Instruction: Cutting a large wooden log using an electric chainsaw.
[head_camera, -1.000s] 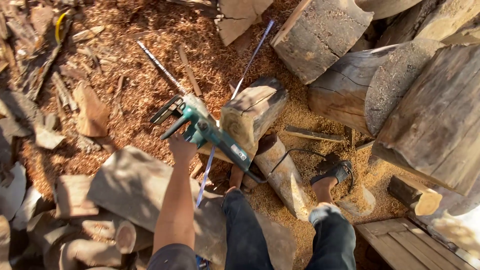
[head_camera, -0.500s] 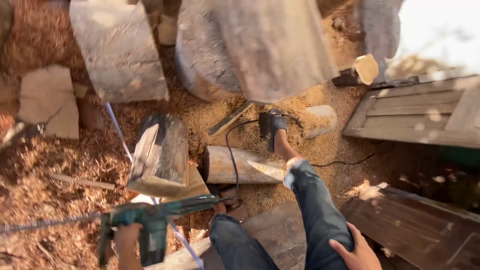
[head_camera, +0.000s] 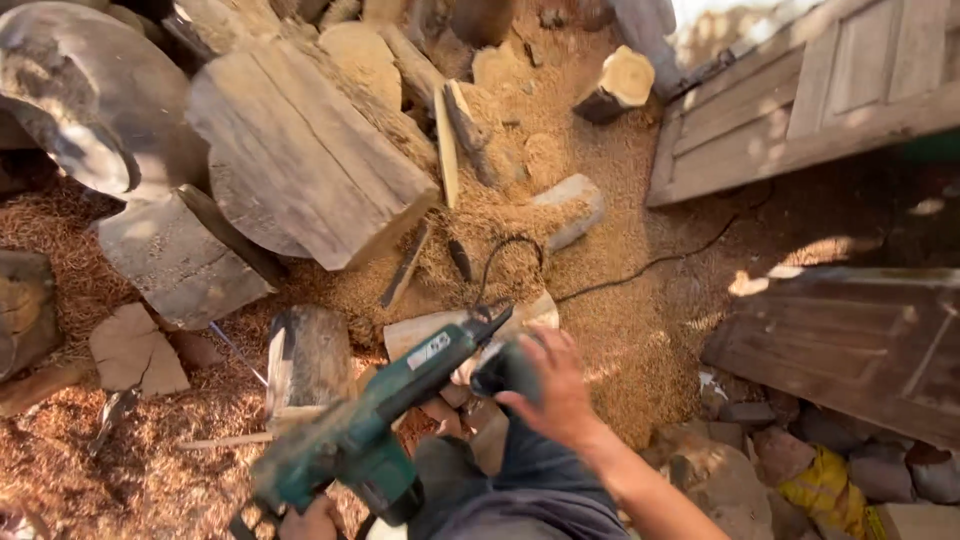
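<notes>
Both hands are clamped on the green power saw (head_camera: 385, 415), left hand (head_camera: 310, 520) low on its body, right hand (head_camera: 545, 385) seemingly gripping the blurred rear handle, above the upright log (head_camera: 310, 360) in sawdust.

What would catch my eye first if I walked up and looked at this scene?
Probably the green electric chainsaw, low in the middle, with the left hand on its rear handle and the right hand by its front end. Behind it, big cut logs pile up at the upper left on ground thick with sawdust. A split block stands just left of the saw, and weathered wooden panels lie to the right.
</notes>
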